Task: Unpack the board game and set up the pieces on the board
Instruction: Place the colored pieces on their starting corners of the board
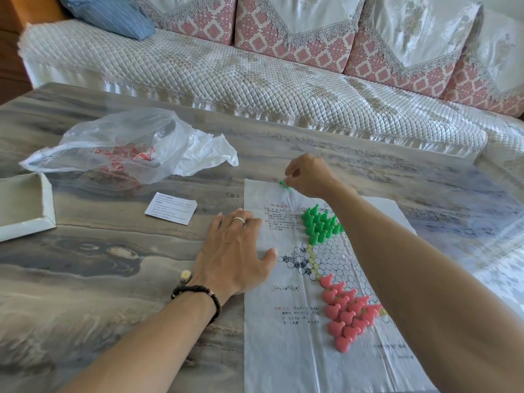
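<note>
The thin plastic game sheet (286, 321) lies flat on the counter (99, 265), and it looks light enough to slide or wrinkle: if the left hand (235, 252), which presses down on the sheet's left edge with straight fingers, lifts away, the standing pieces could topple. The right arm reaches across the sheet above the pink pieces (347, 313), so a low sleeve-line sweep of the forearm may well knock them over. The right hand (307, 175) pinches a single green piece (282, 183) at the sheet's far edge, beyond the cluster of green pieces (321, 222) that stand in the star's far point; the pink ones fill the near point, just beside the right forearm. To the left lie a crumpled plastic bag (127, 146), a leaflet (171, 207) and an open box tray (45, 199), all well apart from the pieces.
</note>
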Tool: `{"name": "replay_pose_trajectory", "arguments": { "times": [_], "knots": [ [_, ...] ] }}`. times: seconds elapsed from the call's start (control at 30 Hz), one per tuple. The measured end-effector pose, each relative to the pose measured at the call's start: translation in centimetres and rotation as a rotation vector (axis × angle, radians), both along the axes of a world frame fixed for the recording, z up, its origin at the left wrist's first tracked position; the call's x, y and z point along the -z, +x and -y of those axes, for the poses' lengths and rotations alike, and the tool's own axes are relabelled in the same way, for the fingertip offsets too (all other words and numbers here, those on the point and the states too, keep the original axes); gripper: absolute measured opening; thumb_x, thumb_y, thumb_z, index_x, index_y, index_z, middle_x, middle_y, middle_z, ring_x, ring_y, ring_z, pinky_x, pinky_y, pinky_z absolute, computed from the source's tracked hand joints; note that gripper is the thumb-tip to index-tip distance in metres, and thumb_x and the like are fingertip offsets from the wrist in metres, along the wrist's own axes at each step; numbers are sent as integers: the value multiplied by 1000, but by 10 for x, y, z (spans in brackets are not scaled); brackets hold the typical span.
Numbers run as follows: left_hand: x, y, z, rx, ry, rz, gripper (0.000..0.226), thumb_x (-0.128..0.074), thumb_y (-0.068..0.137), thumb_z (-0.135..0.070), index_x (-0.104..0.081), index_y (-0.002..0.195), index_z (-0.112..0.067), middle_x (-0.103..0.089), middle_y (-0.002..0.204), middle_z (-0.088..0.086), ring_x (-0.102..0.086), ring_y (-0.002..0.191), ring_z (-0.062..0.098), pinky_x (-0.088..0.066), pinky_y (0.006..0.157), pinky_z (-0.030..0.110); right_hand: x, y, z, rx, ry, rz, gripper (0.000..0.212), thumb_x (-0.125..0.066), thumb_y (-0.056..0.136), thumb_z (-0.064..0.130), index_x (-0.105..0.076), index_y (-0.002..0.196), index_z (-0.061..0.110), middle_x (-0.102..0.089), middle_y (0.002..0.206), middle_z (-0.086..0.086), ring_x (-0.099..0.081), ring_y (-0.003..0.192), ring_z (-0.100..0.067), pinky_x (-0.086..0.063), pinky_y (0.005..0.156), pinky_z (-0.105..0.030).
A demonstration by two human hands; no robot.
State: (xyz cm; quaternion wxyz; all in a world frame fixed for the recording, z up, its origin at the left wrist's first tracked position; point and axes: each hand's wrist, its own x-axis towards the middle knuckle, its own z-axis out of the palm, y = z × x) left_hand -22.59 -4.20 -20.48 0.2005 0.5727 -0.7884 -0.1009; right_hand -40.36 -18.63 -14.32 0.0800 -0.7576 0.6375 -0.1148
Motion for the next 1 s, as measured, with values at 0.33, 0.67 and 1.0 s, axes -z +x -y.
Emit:
{"name": "replay_pose_trajectory", "arguments": {
  "times": [0.33, 0.67, 1.0],
  "knots": [
    [-3, 0, 0, 1, 24, -51, 68, -36, 76, -55, -44, 135, -23, -39, 143, -4, -23, 138, 11, -5, 118, 36, 6, -1, -5, -7, -13, -10, 30, -55, 80, 7, -69, 104, 15, -69, 97, -5, -64, 87, -22, -56, 79, -40],
    [-10, 1, -3, 17, 14, -11, 62, -37, 73, -48, -50, 126, -20, -43, 133, -4, -36, 125, 14, -15, 113, 34, -17, -23, -28, 2, -5, 104, 27, -47, 85, 5, -66, 100, 17, -51, 67, 11, -47, 54, -5, -35, 50, -18],
    [-13, 2, -4, 20, 44, -10, 67, -37, 71, -45, -49, 132, -21, -42, 135, -5, -37, 124, 15, -16, 113, 34, -20, -37, -40, -40, 39, 129, 10, -65, 86, 3, -71, 83, 10, -66, 70, 7, -55, 53, 2, -38, 45, -5]
  ]
}}
